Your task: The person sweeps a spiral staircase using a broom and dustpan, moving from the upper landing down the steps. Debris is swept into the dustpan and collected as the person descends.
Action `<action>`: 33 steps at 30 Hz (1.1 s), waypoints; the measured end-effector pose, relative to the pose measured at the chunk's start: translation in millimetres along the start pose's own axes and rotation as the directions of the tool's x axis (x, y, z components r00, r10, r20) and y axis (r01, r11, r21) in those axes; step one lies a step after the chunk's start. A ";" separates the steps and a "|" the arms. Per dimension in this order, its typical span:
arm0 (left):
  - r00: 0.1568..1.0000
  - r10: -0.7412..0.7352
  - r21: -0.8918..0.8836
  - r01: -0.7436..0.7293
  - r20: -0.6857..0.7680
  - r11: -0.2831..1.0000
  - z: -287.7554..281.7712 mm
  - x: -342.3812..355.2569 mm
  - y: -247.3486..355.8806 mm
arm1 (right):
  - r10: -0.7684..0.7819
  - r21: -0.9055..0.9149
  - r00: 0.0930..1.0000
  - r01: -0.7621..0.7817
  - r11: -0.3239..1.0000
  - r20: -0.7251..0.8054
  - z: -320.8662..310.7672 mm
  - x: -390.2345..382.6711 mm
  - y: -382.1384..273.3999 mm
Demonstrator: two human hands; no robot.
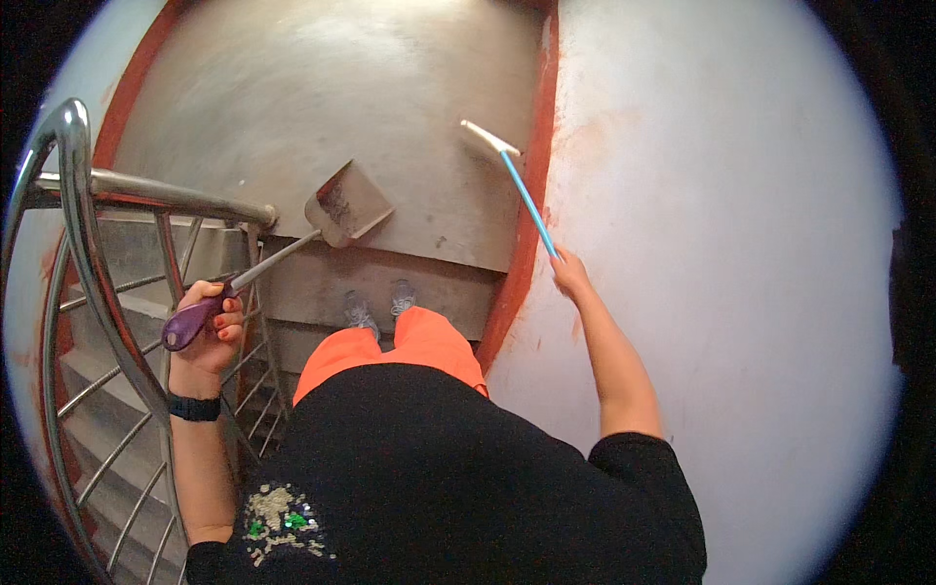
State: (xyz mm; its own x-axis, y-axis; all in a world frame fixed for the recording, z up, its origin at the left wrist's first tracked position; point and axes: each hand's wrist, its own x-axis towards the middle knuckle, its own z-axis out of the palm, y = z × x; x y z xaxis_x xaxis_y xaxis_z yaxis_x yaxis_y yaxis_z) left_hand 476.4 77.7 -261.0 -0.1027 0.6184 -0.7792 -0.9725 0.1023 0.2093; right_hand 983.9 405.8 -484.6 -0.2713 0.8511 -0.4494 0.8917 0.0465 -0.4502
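My left hand (214,336) is closed around the purple grip of a long-handled dustpan (369,207). The pan is at the edge of the landing, ahead of my feet, with dark debris inside. In my right hand (568,273) is the light-blue handle of a broom (527,195), gripped near its end. The broom's pale, narrow head is over the landing near the right wall, apart from the dustpan; whether it touches the floor I cannot tell.
A metal stair railing (175,193) stands close to my left arm, with stairs (102,375) descending beyond it. The grey landing (341,88) lies ahead, a step edge before my shoes (361,310). A white wall (721,244) with a red-brown base strip runs along my right.
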 end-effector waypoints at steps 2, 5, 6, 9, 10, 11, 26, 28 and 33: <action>1.000 -0.016 0.001 0.016 -0.017 1.000 6.3 1.5 0.8 | 0.134 0.093 0.990 -0.138 0.986 0.046 18.9 53.7 -14.8; 0.998 -0.066 0.034 0.066 0.020 0.997 18.0 1.2 1.0 | 0.284 0.136 0.955 -0.294 0.946 0.090 44.9 98.0 2.7; 0.995 -0.091 0.043 0.090 0.029 0.995 24.3 2.3 0.6 | 0.328 0.142 0.939 -0.340 0.930 0.102 51.4 97.5 13.2; 0.998 -0.056 0.063 0.058 -0.035 0.996 24.4 0.8 -5.8 | 0.157 0.015 0.987 -0.158 0.987 0.038 68.7 42.9 36.1; 0.997 -0.063 0.060 0.065 -0.046 0.996 16.9 -0.7 0.0 | 0.244 0.074 0.966 -0.251 0.965 0.088 66.2 11.5 25.0; 0.995 -0.093 0.070 0.095 -0.035 0.993 13.9 2.3 1.9 | 0.162 -0.027 0.987 -0.161 0.987 0.012 69.5 -24.1 59.4; 0.978 -0.168 0.390 0.202 -0.120 0.898 43.5 22.2 27.0 | 0.525 0.514 0.796 -0.600 0.613 0.302 41.1 -190.8 -34.9; 0.986 -0.118 0.455 0.158 -0.116 0.876 64.5 23.4 29.1 | 0.518 0.495 0.756 -0.654 0.572 0.400 59.3 -189.9 -51.2; 0.987 -0.143 0.514 0.162 -0.076 0.842 85.7 56.9 29.6 | 0.445 0.642 0.717 -0.689 0.335 0.537 49.7 -212.5 -95.5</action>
State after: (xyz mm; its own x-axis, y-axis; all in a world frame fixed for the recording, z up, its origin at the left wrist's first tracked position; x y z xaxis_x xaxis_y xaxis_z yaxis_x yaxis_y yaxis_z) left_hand 459.8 182.7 -248.4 0.0221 0.5362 -0.8438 -0.7284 0.5868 0.3538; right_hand 938.4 194.5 -384.4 0.0078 0.3497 -0.9368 0.2529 -0.9071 -0.3365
